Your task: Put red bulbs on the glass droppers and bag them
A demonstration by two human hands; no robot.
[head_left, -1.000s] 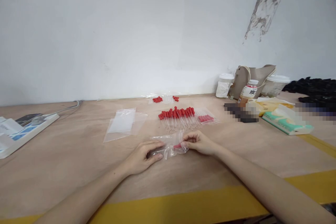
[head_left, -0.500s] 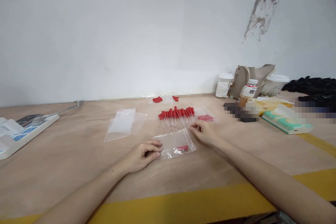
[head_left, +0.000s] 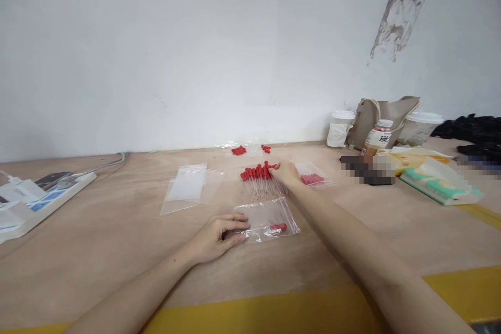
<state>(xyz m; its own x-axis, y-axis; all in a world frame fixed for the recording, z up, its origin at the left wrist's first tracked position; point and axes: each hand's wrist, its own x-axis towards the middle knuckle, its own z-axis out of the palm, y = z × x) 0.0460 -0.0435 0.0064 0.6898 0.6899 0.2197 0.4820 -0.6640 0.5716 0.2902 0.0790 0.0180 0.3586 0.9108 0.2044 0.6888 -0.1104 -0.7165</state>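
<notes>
My left hand [head_left: 221, 235] lies on the left end of a clear zip-lock bag [head_left: 258, 214], its fingers stretched out and the thumb apart. A single dropper with a red bulb [head_left: 278, 227] is inside that bag, near the zip end. Beyond it, several droppers [head_left: 256, 175] with red bulbs and thin clear stems lie side by side in a row. My right hand [head_left: 286, 173] is at the right end of this row, fingers closed on a red bulb, which they partly hide. Just right of that hand is a bag of red-bulbed droppers [head_left: 313, 178].
Flat clear bags [head_left: 190, 185] lie to the left. Small bags with red bulbs [head_left: 238, 150] lie by the wall. A power strip [head_left: 50, 203] is far left. To the right are a bottle [head_left: 378, 138], lidded cups [head_left: 340, 128], a grey bag [head_left: 362, 120] and a tissue pack [head_left: 440, 185].
My right hand has left the zip end of the clear bag and moved up to the row of droppers, closing on a red bulb. My left hand stays on the bag.
</notes>
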